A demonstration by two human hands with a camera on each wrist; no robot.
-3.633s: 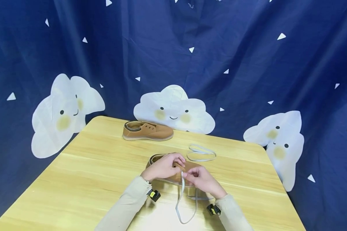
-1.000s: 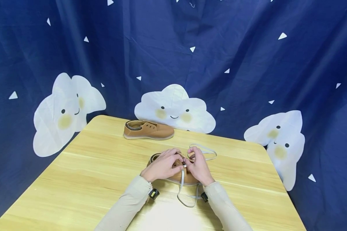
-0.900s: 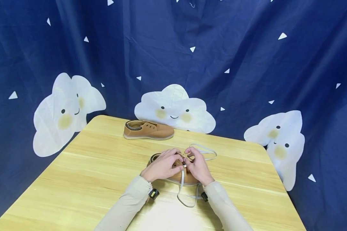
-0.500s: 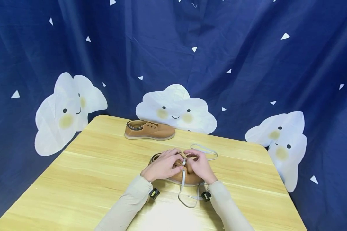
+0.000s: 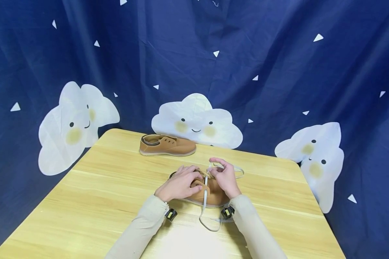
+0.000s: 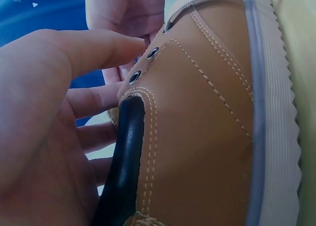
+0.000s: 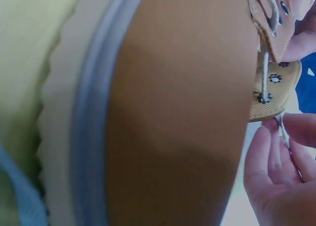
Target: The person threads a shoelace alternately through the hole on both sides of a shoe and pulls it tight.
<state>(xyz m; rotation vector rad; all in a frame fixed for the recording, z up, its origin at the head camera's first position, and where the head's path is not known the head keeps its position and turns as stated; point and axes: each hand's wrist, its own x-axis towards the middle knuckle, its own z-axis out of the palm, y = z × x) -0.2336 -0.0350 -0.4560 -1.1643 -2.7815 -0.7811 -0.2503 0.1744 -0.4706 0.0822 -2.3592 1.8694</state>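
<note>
- The shoe with the lace in it (image 5: 218, 192) stands upright on the table (image 5: 100, 190) in front of the person, toe pointing right; lying crosswise, it seems to offer both flaps to the hands.
- The left hand (image 5: 179, 183) is over the shoe's opening, its fingers curled round the flaps: the thumb sits by the near flap's bare eyelets, the other fingers reach beyond. The grip probably steadies the shoe against a pull and holds the flaps apart.
- The right hand (image 5: 226, 179) is above the shoe's far side, thumb and forefinger together, pinching the lace (image 5: 205, 199) where it emerges beyond the far flap (image 7: 269, 106). Holding it there likely takes up slack.
- The lace runs straight between the flaps; its other part hangs in a loose loop on the shoe's near side, out of both hands' way.
- Both forearms come in from the shoe's near side, wrists low, hands angled inward.
- Behind the shoe, apart from it, are a second shoe (image 5: 168, 147) without a lace and, closer, a loose second lace (image 5: 243, 173).
</note>
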